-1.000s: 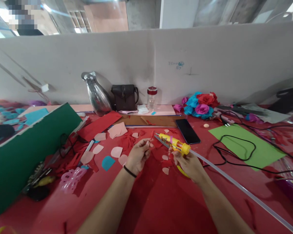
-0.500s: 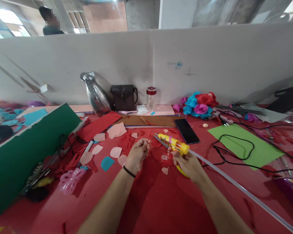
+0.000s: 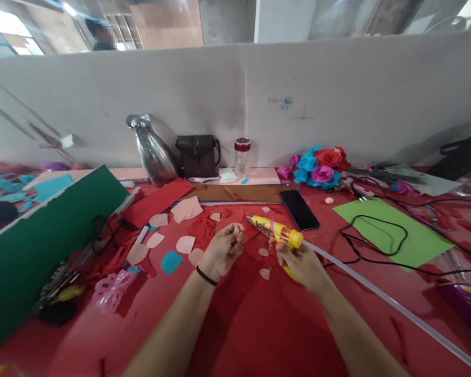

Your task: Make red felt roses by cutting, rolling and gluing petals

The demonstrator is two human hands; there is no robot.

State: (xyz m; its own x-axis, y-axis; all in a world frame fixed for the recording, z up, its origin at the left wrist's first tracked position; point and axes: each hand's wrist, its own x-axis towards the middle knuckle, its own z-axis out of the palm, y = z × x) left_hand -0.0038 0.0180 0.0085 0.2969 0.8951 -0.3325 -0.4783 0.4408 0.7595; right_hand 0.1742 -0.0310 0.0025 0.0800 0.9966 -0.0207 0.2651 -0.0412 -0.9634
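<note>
My left hand (image 3: pixel 223 250), with a black band at the wrist, is closed in a pinch on a thin red strip of paper (image 3: pixel 242 214) that points up from the fingertips. My right hand (image 3: pixel 298 264) grips a yellow hot glue gun (image 3: pixel 280 230), and a long clear glue stick (image 3: pixel 361 280) trails from its back. A yellow scissor handle (image 3: pixel 290 274) shows under the same hand, its blades lying alongside the gun. The nozzle is just right of the red strip; whether they touch I cannot tell.
Pink petal-shaped pieces (image 3: pixel 186 244) and a blue one (image 3: pixel 171 263) lie to the left. Behind are a phone (image 3: pixel 299 209), a paper-flower bunch (image 3: pixel 322 168), a glass bottle (image 3: pixel 242 157) and a steel jug (image 3: pixel 155 152). A black cable (image 3: pixel 347 246) loops over green paper (image 3: pixel 396 233).
The fingers of my left hand have shifted slightly on the red strip. The glue gun stays nearly in place. In the background, a person has moved to the right.
</note>
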